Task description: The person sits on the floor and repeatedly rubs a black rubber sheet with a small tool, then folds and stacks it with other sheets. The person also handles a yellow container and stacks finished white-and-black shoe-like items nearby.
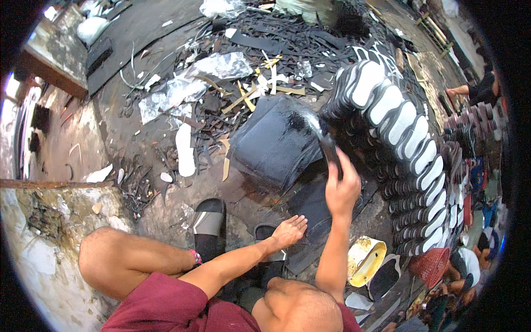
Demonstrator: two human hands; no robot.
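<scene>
The right hand (343,191) pinches the near end of a dark strip (329,149) between thumb and fingers. The strip is at the right edge of a glossy black block (271,144), beside stacked white-topped soles (414,138); its long axis runs away from the person, its far end pointing up and slightly left. The left hand's (289,231) fingers stretch rightward, close together, over a dark sheet (316,221); whether they touch it, I cannot tell.
</scene>
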